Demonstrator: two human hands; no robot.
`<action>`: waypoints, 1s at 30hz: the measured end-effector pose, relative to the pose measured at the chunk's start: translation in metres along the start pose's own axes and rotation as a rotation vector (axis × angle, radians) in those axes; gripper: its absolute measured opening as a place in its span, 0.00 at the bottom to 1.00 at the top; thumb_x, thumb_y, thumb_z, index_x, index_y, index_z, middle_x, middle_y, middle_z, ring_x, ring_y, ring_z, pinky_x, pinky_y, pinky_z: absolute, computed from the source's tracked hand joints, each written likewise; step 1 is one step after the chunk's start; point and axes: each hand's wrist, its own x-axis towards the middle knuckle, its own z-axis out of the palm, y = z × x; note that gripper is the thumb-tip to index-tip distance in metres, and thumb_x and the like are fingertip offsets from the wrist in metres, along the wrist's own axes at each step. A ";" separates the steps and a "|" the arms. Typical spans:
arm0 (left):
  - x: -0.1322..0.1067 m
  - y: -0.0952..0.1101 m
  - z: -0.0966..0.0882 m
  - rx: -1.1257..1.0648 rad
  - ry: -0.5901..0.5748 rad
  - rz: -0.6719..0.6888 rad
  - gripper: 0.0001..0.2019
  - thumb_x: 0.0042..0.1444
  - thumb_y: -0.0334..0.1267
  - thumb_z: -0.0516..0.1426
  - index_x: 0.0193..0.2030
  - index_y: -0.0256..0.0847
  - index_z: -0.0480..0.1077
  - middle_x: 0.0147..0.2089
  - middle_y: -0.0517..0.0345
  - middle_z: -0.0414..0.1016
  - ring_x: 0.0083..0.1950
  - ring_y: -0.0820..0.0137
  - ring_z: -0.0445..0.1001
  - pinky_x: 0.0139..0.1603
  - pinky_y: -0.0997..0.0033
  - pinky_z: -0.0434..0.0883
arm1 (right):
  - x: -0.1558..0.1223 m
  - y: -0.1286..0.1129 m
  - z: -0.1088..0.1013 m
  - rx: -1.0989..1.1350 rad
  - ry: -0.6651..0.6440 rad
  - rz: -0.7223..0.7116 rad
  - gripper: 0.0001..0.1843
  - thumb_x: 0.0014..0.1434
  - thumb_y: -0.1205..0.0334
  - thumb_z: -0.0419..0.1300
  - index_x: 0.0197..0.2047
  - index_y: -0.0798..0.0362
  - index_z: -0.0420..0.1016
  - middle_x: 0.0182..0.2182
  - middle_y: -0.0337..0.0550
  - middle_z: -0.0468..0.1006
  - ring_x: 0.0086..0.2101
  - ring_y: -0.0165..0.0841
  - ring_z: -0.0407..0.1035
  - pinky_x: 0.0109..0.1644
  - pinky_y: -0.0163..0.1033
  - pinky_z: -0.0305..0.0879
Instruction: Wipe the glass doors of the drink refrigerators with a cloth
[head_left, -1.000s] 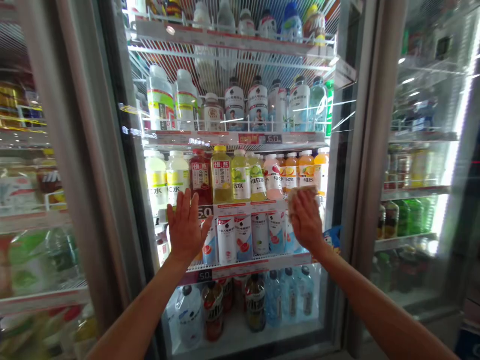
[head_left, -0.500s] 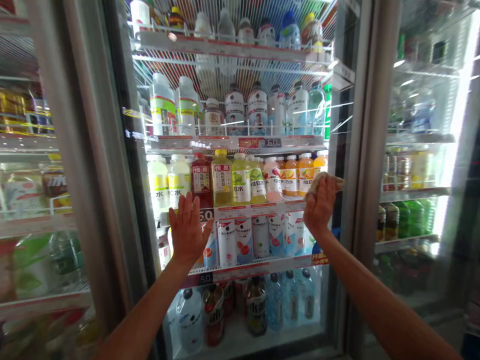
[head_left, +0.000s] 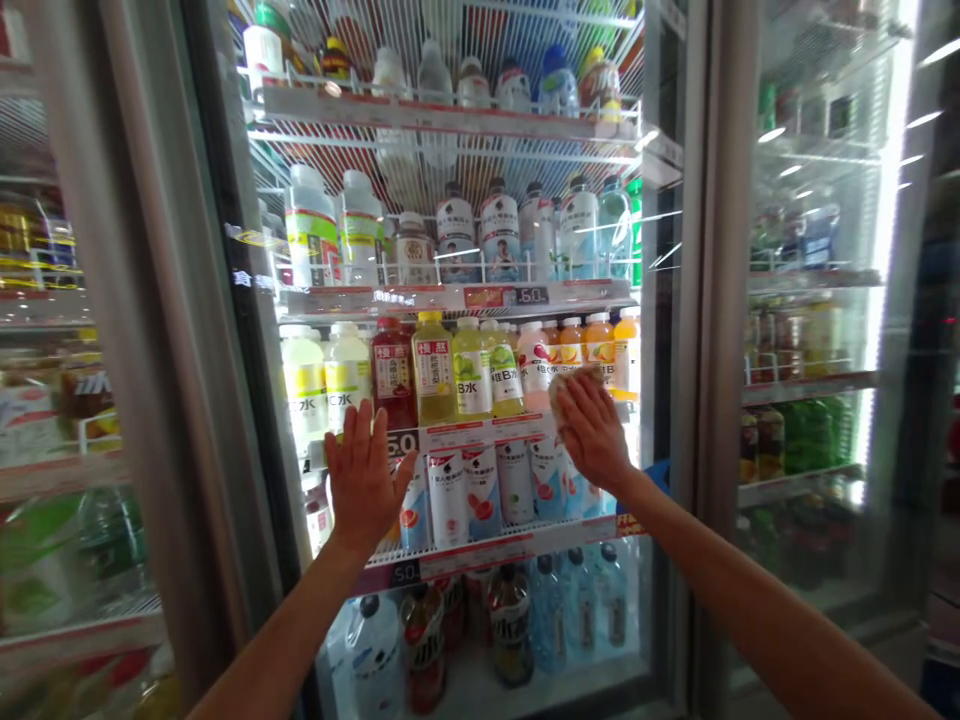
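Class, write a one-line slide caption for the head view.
Left hand flat on the cooler's glass door, right hand pressing a cloth against it.

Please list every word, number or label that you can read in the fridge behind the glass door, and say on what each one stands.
"50" on the price tag beside the left hand.
"50" on the small display at the shelf edge above.
"50" on the low tag.
"B水" on the lime bottle.
"C水" on the pale yellow bottle.
Other bottle labels and red shelf strips: too small or blurred to read.
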 end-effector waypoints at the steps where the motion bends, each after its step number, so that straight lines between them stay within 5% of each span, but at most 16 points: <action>1: 0.000 0.000 -0.001 0.003 -0.002 0.004 0.34 0.60 0.46 0.49 0.69 0.39 0.39 0.70 0.42 0.46 0.71 0.60 0.41 0.68 0.51 0.42 | 0.000 0.004 -0.001 -0.024 0.034 0.037 0.36 0.61 0.66 0.48 0.69 0.43 0.37 0.68 0.38 0.46 0.65 0.39 0.45 0.66 0.54 0.50; 5: 0.004 0.003 -0.003 0.012 0.008 0.011 0.34 0.60 0.45 0.50 0.69 0.38 0.39 0.70 0.41 0.45 0.71 0.59 0.40 0.68 0.50 0.42 | 0.007 0.016 -0.003 -0.109 0.252 0.277 0.34 0.62 0.67 0.44 0.69 0.49 0.37 0.68 0.43 0.45 0.66 0.42 0.41 0.66 0.60 0.46; 10: 0.025 0.011 0.000 0.018 0.023 0.030 0.34 0.60 0.44 0.50 0.69 0.40 0.40 0.70 0.43 0.46 0.71 0.59 0.42 0.68 0.49 0.41 | 0.009 0.003 -0.002 0.035 -0.011 -0.040 0.36 0.61 0.66 0.48 0.69 0.44 0.37 0.67 0.39 0.47 0.65 0.38 0.44 0.66 0.53 0.50; 16: 0.057 -0.001 0.002 0.014 0.003 0.017 0.34 0.60 0.47 0.49 0.69 0.40 0.39 0.70 0.42 0.45 0.71 0.58 0.41 0.68 0.48 0.41 | 0.027 0.028 0.002 -0.087 0.294 0.296 0.33 0.63 0.65 0.43 0.69 0.48 0.39 0.67 0.44 0.47 0.65 0.43 0.42 0.65 0.62 0.46; 21: 0.063 -0.008 0.001 0.014 -0.015 0.036 0.35 0.60 0.48 0.49 0.69 0.43 0.36 0.70 0.44 0.44 0.71 0.58 0.41 0.68 0.47 0.42 | 0.038 0.024 -0.001 0.003 0.025 -0.007 0.35 0.62 0.64 0.46 0.69 0.42 0.36 0.67 0.37 0.47 0.65 0.39 0.44 0.66 0.55 0.49; 23: 0.063 -0.008 0.001 0.010 -0.005 0.043 0.35 0.60 0.48 0.49 0.69 0.42 0.37 0.70 0.44 0.45 0.71 0.58 0.41 0.68 0.47 0.42 | 0.043 0.033 -0.004 -0.033 0.039 0.033 0.34 0.62 0.64 0.46 0.69 0.43 0.38 0.67 0.38 0.49 0.65 0.38 0.46 0.66 0.55 0.50; 27: 0.064 -0.006 0.001 0.004 0.005 0.042 0.35 0.60 0.47 0.49 0.69 0.41 0.37 0.70 0.43 0.45 0.71 0.58 0.41 0.68 0.48 0.41 | 0.063 0.049 0.000 -0.125 0.245 0.344 0.32 0.63 0.64 0.42 0.69 0.51 0.40 0.67 0.46 0.50 0.65 0.43 0.42 0.65 0.60 0.47; 30: 0.063 -0.005 0.000 0.003 0.007 0.041 0.35 0.60 0.47 0.49 0.69 0.42 0.37 0.70 0.43 0.45 0.71 0.58 0.41 0.68 0.48 0.41 | 0.071 0.037 0.002 -0.077 0.148 0.146 0.33 0.63 0.64 0.43 0.69 0.48 0.37 0.67 0.43 0.49 0.66 0.40 0.41 0.66 0.57 0.48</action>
